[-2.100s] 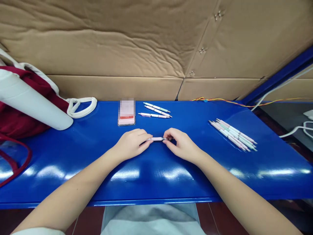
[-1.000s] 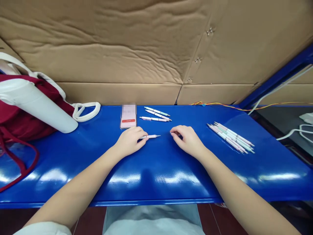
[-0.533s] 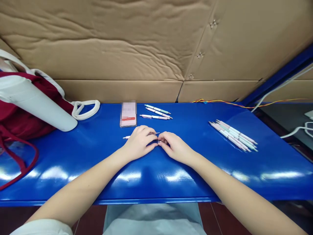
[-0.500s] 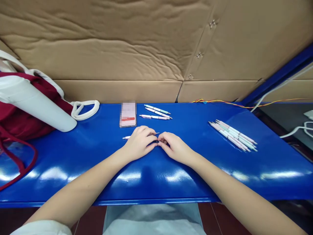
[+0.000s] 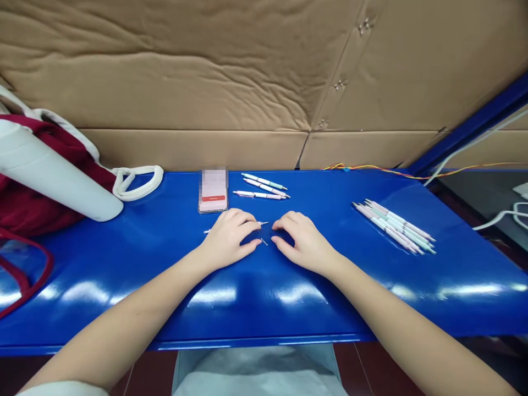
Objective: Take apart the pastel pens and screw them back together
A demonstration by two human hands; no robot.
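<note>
My left hand [image 5: 229,237] rests palm down on the blue table, thumb and index finger apart. Under it lies a slim pen [image 5: 263,223]; its tip shows past the fingers and its other end at the left of the hand, the middle hidden. Just off my left thumb tip is a tiny thin piece [image 5: 264,241], too small to name. My right hand [image 5: 303,242] is a short way to the right, fingers curved and apart from the thumb, with nothing seen between them.
Beyond my hands lie three pens [image 5: 264,186] and a phone [image 5: 213,190]. A bundle of several pens [image 5: 394,225] is at the right. At the left stand a red bag [image 5: 61,165] and a white cylinder [image 5: 58,170]. A cardboard wall [image 5: 198,93] closes the back; wires [image 5: 371,168] run along it.
My hands have moved apart from a pinch where their fingertips met. The right one has shifted right and opened; a tiny thin piece now shows between the hands.
</note>
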